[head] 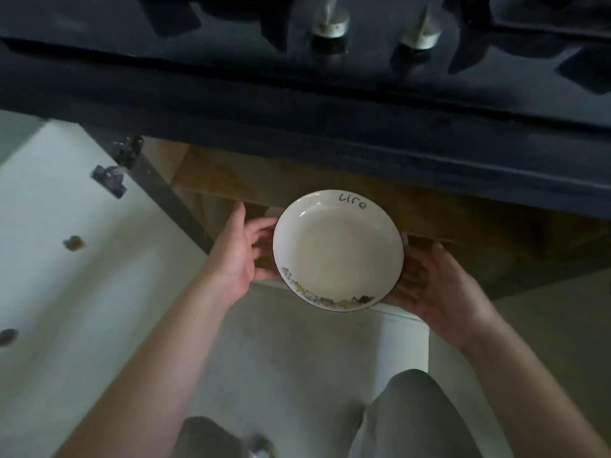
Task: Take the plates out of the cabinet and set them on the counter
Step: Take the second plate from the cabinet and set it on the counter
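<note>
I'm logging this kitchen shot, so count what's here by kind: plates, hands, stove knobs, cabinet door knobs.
Plates: 1, the plate
Hands: 2, left hand and right hand
Stove knobs: 2
Door knobs: 2
Total: 7

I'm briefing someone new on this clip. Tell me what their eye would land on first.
First the white plate at centre, with handwriting on its far rim and a small coloured drawing on its near rim, held level between the left hand and right hand in front of the open cabinet. Above it, the dark cooktop with two metal knobs.
</note>
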